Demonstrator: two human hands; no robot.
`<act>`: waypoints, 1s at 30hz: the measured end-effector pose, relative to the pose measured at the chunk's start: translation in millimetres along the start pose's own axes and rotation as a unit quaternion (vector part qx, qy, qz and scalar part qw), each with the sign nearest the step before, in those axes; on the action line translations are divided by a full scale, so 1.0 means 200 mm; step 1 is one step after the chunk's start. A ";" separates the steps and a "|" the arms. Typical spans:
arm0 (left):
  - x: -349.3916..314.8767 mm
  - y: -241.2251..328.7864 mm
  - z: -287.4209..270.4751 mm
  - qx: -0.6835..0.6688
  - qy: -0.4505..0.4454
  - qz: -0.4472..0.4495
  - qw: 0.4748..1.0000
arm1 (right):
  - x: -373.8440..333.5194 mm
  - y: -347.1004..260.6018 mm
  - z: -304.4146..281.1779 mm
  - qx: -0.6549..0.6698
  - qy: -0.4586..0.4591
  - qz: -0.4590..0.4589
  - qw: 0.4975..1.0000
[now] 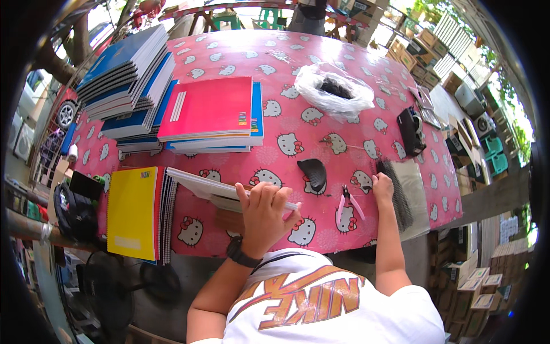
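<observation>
Notebook (229, 192), frame centre: gripped by left hand (264, 215). Spiral stack (395, 192), right of centre: touched by curled right hand (382, 186). Pliers (346, 203) between. Notebook best kept steady, edge squared.

open-air notebook-binding workshop: stacked notebooks (129, 80), binding coils (395, 192), cardboard boxes (475, 286) around

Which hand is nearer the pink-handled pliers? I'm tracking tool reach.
Right. The right hand rests just beside the pliers, on the black spiral coils; the left hand holds an unbound notebook farther left.
</observation>
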State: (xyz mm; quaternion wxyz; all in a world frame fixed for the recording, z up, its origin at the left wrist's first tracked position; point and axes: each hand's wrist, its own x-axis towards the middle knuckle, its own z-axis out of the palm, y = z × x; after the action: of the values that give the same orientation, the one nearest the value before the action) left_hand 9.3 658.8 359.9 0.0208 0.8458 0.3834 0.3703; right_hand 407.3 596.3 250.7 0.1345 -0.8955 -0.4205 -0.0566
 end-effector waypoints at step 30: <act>0.06 -0.05 -0.15 -0.194 0.014 0.030 0.981 | -0.49 -1.06 -0.69 0.459 -0.151 -0.341 0.807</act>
State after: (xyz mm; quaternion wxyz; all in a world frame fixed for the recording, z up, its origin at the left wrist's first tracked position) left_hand -12.2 666.3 386.0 0.1675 0.8318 0.2788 0.4498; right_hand 183.1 613.2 403.6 0.4363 -0.5259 -0.6907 0.2368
